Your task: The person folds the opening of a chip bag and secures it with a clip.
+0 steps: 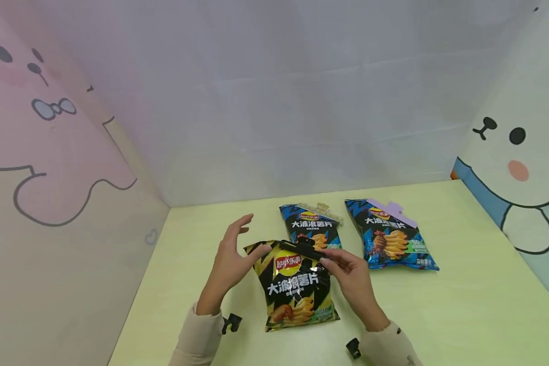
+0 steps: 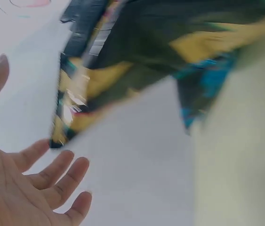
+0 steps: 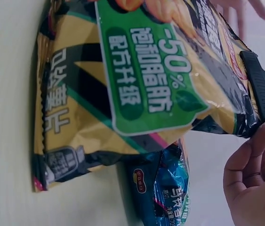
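A black and yellow bag of potato chips is held tilted up in front of me, its printed front facing me. Across its top edge sits a black bag clip. My right hand pinches the bag's top right corner at the end of the clip, with thumb and fingers seen closely in the right wrist view. Beside the top left corner, my left hand has its fingers spread. In the left wrist view that hand shows a bare palm and holds nothing.
Behind lie two blue bags of chips: one with a clear yellowish clip, partly hidden, and one with a purple clip. The pale yellow table meets fabric walls at the back and sides.
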The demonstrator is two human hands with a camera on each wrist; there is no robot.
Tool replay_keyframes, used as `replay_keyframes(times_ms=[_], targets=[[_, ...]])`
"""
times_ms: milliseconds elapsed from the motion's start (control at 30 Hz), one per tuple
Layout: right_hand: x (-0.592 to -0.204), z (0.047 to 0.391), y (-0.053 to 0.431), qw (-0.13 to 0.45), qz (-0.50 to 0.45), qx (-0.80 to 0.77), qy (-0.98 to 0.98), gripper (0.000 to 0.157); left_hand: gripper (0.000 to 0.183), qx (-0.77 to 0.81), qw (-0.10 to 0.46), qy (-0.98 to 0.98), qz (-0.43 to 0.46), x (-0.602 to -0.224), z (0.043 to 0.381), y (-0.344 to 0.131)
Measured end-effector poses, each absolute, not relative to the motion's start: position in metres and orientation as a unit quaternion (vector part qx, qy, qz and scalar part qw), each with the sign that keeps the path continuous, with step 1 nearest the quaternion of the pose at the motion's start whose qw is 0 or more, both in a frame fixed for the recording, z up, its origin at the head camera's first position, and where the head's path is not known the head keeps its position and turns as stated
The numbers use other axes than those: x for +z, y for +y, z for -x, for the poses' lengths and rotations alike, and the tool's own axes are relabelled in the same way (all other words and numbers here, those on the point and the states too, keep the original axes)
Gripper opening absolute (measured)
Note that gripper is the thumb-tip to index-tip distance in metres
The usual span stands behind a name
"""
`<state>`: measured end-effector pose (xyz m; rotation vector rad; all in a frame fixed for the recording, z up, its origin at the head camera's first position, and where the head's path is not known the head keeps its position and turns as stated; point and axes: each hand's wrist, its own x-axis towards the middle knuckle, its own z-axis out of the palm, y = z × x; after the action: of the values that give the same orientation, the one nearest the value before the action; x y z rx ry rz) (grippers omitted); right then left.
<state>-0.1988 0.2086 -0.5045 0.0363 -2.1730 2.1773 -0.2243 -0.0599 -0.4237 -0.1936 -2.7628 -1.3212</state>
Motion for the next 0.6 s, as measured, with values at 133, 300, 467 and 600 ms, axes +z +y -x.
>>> replay_keyframes(times_ms=[133, 300, 467, 600], targets=[[-0.506, 0.199, 0.209, 0.029, -0.010, 0.707, -0.707, 0.023, 0.083, -0.451, 0.002, -0.892, 0.023, -0.449, 0.205, -0.076], [-0.506, 0.198, 0.208, 0.031, -0.009, 0.714, -0.699, 0.025, 0.089, -0.455, -0.043, -0.889, 0.008, -0.476, 0.186, -0.078], [-0.506, 0.197, 0.209, 0.037, -0.009, 0.714, -0.700, 0.025, 0.090, -0.473, -0.102, -0.875, -0.001, -0.499, 0.169, -0.065], [-0.507, 0.197, 0.210, 0.043, -0.006, 0.713, -0.700, 0.024, 0.090, -0.484, -0.167, -0.859, 0.012, -0.514, 0.160, -0.058]])
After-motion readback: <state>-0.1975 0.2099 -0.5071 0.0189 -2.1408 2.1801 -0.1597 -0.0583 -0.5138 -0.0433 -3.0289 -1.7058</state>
